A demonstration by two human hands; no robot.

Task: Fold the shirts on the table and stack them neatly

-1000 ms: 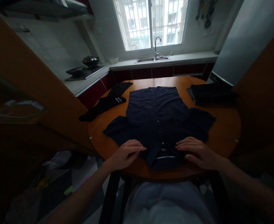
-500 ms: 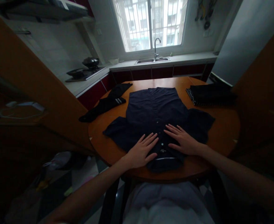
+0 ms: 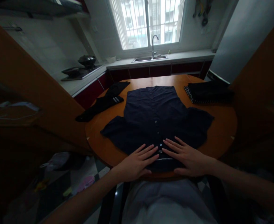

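Observation:
A dark navy short-sleeved button-up shirt (image 3: pixel 151 109) lies spread flat, front up, its collar toward me at the table's near edge. My left hand (image 3: pixel 137 162) rests flat on the left side of the collar area, fingers stretched out. On the other side of the button line, my right hand (image 3: pixel 186 157) lies on the cloth with its fingers spread. Neither hand grips the fabric. Small pale buttons run up the shirt's middle between and beyond my fingertips.
The shirt is on a round wooden table (image 3: pixel 223 124). A black garment with white stripes (image 3: pixel 101 105) hangs over its left edge. Folded dark cloth (image 3: pixel 209 92) sits at the right. Beyond stand a counter with a sink (image 3: pixel 143 58) and a stove with a pan (image 3: pixel 71 72).
Both hands have slid toward me over the shirt, down to the collar, staying open. The shirt lies nearly as before, and the camera view has shifted slightly.

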